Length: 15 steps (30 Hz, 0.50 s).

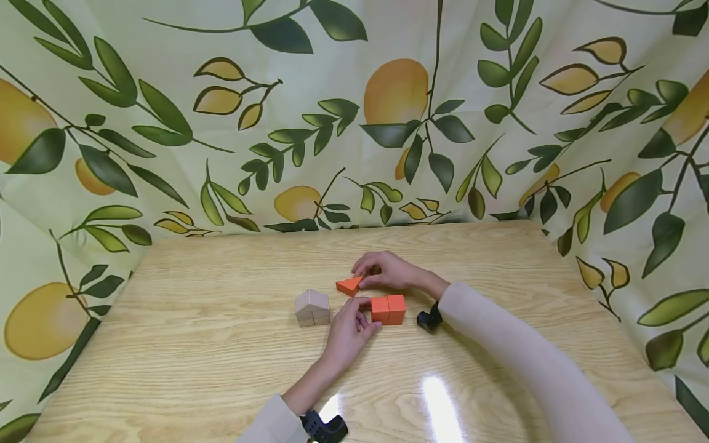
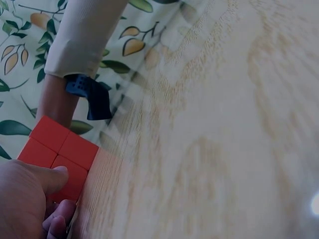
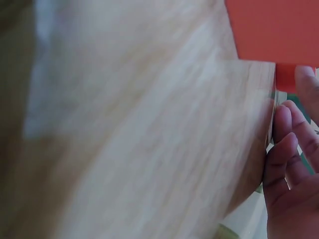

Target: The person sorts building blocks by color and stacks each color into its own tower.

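Observation:
Two orange-red cubes [image 1: 388, 310] stand side by side on the table. My left hand [image 1: 348, 335] is at their left side, its thumb pressed on the front face of the left cube and its index finger behind. In the left wrist view the thumb [image 2: 55, 179] lies across that cube's face. Just behind the cubes, my right hand [image 1: 388, 271] pinches the right end of an orange-red triangular block [image 1: 349, 285] between thumb and fingers. The right wrist view shows the thumb against an orange-red piece [image 3: 286, 77], with a larger orange-red face [image 3: 279, 30] closer to the camera.
Left of my left hand stands a small house shape of plain wooden blocks [image 1: 312, 309], two below and a peaked top. A leaf-and-fruit patterned cloth [image 1: 332, 147] rises behind the wooden table [image 1: 194, 344] and along its sides. Black devices [image 1: 429, 319] are worn at both wrists.

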Motion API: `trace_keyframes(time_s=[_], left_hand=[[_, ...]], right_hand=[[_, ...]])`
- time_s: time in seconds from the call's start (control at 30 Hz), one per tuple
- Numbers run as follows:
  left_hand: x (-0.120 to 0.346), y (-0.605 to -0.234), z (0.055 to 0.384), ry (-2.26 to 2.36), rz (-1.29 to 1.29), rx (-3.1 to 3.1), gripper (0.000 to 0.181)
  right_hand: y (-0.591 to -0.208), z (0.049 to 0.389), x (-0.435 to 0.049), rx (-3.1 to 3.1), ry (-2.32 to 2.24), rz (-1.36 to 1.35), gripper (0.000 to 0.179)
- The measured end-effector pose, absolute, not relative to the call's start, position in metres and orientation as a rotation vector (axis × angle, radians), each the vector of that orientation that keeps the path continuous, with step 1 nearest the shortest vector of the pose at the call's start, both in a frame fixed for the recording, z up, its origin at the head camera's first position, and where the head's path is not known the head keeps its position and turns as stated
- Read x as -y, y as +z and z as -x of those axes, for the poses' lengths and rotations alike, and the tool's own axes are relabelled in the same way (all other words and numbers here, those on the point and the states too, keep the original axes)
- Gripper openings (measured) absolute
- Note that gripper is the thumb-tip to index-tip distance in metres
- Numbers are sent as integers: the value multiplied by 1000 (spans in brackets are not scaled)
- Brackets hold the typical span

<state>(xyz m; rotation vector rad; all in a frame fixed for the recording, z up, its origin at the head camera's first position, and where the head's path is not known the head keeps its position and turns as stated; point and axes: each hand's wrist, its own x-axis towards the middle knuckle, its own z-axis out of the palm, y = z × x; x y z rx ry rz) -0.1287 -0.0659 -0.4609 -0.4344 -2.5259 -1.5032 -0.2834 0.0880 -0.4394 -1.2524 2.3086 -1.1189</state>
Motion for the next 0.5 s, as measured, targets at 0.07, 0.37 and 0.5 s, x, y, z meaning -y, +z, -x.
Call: trace_keyframes(time_s=[0.07, 0.37, 0.5], left_hand=[[66, -461, 129, -1507, 429, 2522, 40], [65, -459, 128, -1502, 421, 2535, 41], [66, -459, 129, -1498, 427, 2527, 40]], right_hand=[[-439, 284, -88, -2343, -1097, 1252, 9], [-434, 283, -92, -2186, -1052, 1349, 31], [-427, 281, -89, -2133, -956, 1388, 33]])
